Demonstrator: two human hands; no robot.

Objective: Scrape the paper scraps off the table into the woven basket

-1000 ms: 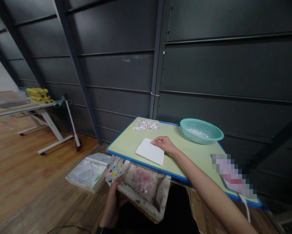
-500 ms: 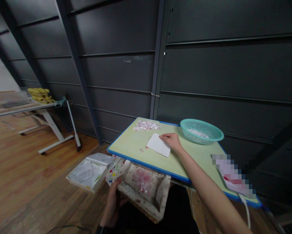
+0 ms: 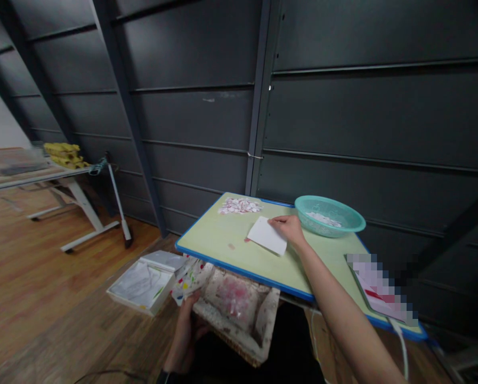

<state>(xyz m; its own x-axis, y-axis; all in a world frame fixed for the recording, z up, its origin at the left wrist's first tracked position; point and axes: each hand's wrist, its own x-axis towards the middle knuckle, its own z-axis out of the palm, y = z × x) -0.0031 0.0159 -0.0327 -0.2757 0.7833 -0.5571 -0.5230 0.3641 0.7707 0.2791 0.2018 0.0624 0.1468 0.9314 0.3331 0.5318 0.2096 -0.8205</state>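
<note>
My right hand [image 3: 290, 229] is closed on the corner of a white card [image 3: 267, 235], held tilted just over the pale yellow tabletop with its blue edge [image 3: 223, 263]. A small pinkish bit shows under the card's left corner. Below the table's front edge, my left hand [image 3: 187, 325] grips the near left corner of a lined basket [image 3: 233, 330], thumb on top and the other fingers underneath. Pink stains mark the basket's whitish lining. Beside that thumb lies a white cloth or sheet with coloured spots [image 3: 188, 277].
A heap of white and pinkish flakes [image 3: 240, 206] lies at the table's back left. At the back right stands a green colander [image 3: 330, 215] with white pieces inside. A blurred-out flat device [image 3: 382, 290] is at the right edge. An open white box [image 3: 143, 285] sits lower left.
My right hand has moved a little to the right with the white card. The left hand and the basket have stayed nearly still.
</note>
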